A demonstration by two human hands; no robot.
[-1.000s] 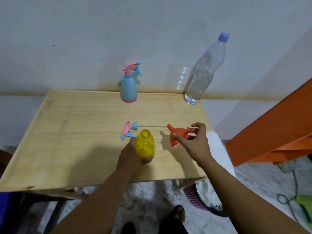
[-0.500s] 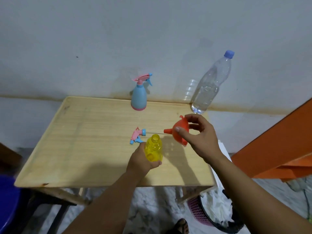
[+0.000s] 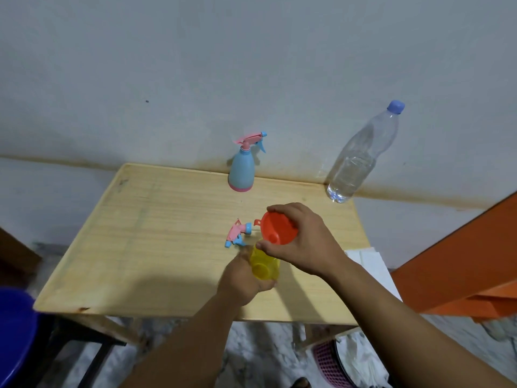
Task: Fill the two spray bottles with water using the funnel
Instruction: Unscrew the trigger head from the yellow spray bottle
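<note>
Home corner: wooden table (image 3: 156, 236) vs stained wall (image 3: 195, 79), marble floor (image 3: 260, 357).

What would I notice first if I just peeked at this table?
Probably the bright orange funnel, held by the right hand over the mouth of the yellow bottle, which the left hand grips near the front of the wooden table. Behind them, a blue spray bottle and a tall clear water bottle stand by the wall.

Funnel (image 3: 279, 230) spout and yellow bottle (image 3: 264, 266) neck hidden behind the funnel's bowl. Left hand's fingers (image 3: 267, 287) mostly behind bottle. Blue object (image 3: 14, 331) cut off at left edge; pink basket (image 3: 327, 365) at the bottom.
</note>
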